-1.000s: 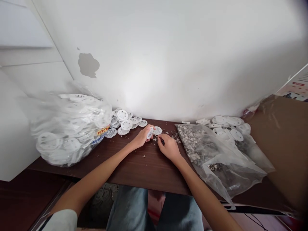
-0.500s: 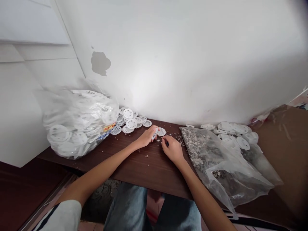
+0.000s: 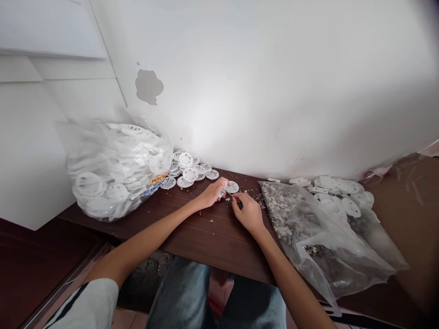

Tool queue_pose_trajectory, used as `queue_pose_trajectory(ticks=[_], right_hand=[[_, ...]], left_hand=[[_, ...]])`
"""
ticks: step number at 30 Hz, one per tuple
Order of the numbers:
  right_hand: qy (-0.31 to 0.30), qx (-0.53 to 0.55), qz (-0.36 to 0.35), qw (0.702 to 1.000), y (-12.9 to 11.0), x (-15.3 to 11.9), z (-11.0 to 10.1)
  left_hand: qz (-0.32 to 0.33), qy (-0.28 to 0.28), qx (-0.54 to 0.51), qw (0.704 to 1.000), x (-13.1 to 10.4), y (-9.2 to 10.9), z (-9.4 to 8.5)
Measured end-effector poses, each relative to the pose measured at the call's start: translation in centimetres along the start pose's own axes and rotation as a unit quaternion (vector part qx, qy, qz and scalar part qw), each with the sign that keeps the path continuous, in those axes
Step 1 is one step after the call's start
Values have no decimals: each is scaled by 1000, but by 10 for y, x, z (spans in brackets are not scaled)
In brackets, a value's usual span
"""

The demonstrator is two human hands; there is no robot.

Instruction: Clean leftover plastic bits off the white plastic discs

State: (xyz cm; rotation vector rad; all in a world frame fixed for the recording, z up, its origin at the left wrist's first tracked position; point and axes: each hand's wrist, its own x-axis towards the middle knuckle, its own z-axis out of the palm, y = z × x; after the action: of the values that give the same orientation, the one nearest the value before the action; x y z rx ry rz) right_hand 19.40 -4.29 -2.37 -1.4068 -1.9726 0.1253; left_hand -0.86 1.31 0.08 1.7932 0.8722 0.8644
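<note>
Over the middle of the dark wooden table, my left hand (image 3: 213,193) is closed on a white plastic disc (image 3: 222,190) with slots, held tilted on edge. My right hand (image 3: 247,209) is closed on a thin stick-like tool (image 3: 230,194), its tip reaching toward the disc; the fingers hide most of it. Just behind my hands another white disc (image 3: 233,186) lies flat. Small dark and pale bits (image 3: 255,196) are scattered to the right of it. A loose pile of similar slotted discs (image 3: 190,174) lies on the table by the wall, left of my hands.
A bulging clear bag (image 3: 120,178) of white discs stands at the left. To the right lies a clear bag (image 3: 302,219) of small metallic-looking pieces, with more white discs (image 3: 338,194) behind it. A brown cardboard box (image 3: 408,205) stands at the far right. The wall closes off the back.
The whole view has shifted slightly, so things appear a little further right. Both hands keep their holds, with only slight movement at the disc.
</note>
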Motion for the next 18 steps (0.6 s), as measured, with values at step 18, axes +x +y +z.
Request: queue_pose_trajectory(ticks=[18], right_hand=[[-44,-49,-24,998,-4,-2,0]], left_hand=[[15,-11,9,1000,-2,-1,2]])
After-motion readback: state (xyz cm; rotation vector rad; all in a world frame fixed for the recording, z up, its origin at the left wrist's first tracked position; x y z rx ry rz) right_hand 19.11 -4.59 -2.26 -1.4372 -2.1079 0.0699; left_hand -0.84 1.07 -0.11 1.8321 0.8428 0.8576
